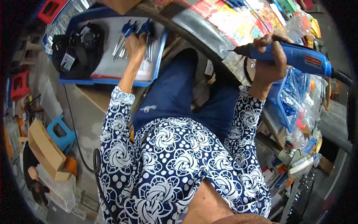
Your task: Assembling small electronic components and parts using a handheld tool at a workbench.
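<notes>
My right hand (270, 59) is raised at the right, wrapped around a blue electric screwdriver (304, 59). Its dark nose and thin bit point left over the bench edge. At the upper left, my left hand (136, 46) reaches into a blue-rimmed tray (143, 83). Its fingers curl around the blue top of a slim metal-legged tool (143, 28), perhaps a drawing compass; the grip is partly hidden. More blue-topped metal tools (121, 43) of that kind lie beside this hand on the tray's pale lining.
A black bag (80, 48) fills the tray's left side. The metal-edged bench (201, 31) carries colourful printed sheets (242, 18). A blue bin (283, 100) of plastic-wrapped parts stands at right. A black cable (72, 119), a blue stool (61, 132) and a cardboard box (46, 149) are at left.
</notes>
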Demonstrator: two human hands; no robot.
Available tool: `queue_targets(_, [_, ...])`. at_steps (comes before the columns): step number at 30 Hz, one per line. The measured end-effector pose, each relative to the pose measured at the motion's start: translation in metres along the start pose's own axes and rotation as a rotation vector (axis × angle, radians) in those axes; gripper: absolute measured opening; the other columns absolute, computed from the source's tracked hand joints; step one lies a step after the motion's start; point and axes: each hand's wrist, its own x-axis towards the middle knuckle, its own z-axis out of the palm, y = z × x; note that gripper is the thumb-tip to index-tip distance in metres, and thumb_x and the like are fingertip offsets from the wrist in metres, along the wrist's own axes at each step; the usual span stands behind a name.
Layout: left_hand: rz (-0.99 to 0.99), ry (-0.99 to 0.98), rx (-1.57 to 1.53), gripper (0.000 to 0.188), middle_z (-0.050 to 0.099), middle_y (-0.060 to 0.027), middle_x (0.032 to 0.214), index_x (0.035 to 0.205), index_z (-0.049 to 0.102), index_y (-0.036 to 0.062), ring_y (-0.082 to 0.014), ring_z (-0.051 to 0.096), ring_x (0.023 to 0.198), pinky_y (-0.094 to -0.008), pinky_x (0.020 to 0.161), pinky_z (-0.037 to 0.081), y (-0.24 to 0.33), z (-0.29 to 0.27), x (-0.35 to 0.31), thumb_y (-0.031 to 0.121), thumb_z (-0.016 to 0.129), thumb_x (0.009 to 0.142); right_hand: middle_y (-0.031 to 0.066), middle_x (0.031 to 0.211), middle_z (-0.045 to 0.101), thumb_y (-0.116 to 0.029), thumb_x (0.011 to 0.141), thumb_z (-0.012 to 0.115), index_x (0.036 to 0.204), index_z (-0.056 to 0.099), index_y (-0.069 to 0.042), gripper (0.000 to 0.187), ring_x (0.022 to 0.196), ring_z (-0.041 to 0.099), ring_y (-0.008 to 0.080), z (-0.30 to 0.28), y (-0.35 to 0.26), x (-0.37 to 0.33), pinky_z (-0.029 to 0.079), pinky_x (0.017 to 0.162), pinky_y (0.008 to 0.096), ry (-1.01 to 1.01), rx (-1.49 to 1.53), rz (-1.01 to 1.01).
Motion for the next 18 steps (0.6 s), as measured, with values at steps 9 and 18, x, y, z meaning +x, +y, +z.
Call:
queue_targets(9, [-0.129,-0.097,0.615,0.028,0.045,-0.0230,0.094,0.091,0.053,0.0019,-0.0427,0.046,0.085,-0.0481,0.075,0.036,0.098,-0.011,0.010,0.018,0.057,0.068,0.0141,0.072,0.050,-0.005,0.073,0.049,0.098,0.047,-0.004,0.025,0.059,0.047,0.0188,-0.021,-0.024,0.028,0.039,0.061,0.0341,0.040,-0.110,-0.149])
queue_targets(18, [0.374,-0.231,-0.222,0.019,0.058,-0.0195,0.081,0.090,0.057,-0.0001,-0.0317,0.054,0.080,-0.0398,0.074,0.041,0.234,0.030,0.060,0.007,0.048,0.075,0.0134,0.071,0.051,-0.004,0.076,0.051,0.102,0.044,-0.003,0.028,0.054,0.048,0.0171,-0.022,-0.051,0.048,0.042,0.059,0.0333,0.094,-0.076,-0.133])
